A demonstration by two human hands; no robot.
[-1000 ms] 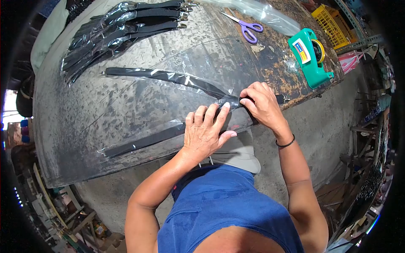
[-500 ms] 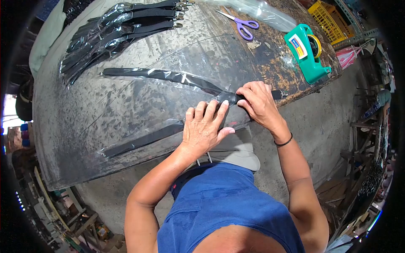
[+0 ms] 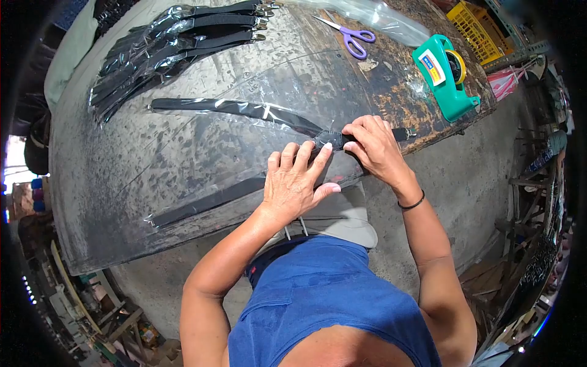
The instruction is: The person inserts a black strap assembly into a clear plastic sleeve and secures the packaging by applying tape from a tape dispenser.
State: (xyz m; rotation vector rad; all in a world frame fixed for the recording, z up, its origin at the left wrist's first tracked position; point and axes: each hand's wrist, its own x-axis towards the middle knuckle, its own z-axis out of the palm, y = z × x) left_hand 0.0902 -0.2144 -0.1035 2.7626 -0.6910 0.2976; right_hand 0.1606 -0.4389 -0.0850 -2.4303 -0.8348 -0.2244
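Note:
A pair of black suspenders (image 3: 232, 107) lies spread in a Y on the table (image 3: 183, 147), its two long straps inside clear plastic sleeves. My left hand (image 3: 293, 183) rests palm down over the near strap (image 3: 208, 202), fingers stretched out, with the index fingertip pressing on the dark joining patch (image 3: 330, 140). Right beside the patch, my right hand (image 3: 374, 145) has its thumb and bent fingers closed on the short strap. That strap's metal clip (image 3: 411, 132) sticks out past the right hand. The part of the strap under my fingers is hidden.
A pile of wrapped suspenders (image 3: 165, 49) lies at the table's far left. Purple-handled scissors (image 3: 353, 38), clear plastic film (image 3: 385, 18) and a green tape dispenser (image 3: 443, 79) are at the far right. A yellow crate (image 3: 477, 30) stands beyond the table edge.
Both hands stay almost in place at the joining patch. The right hand's fingers have shifted very slightly; the suspenders lie nearly as before.

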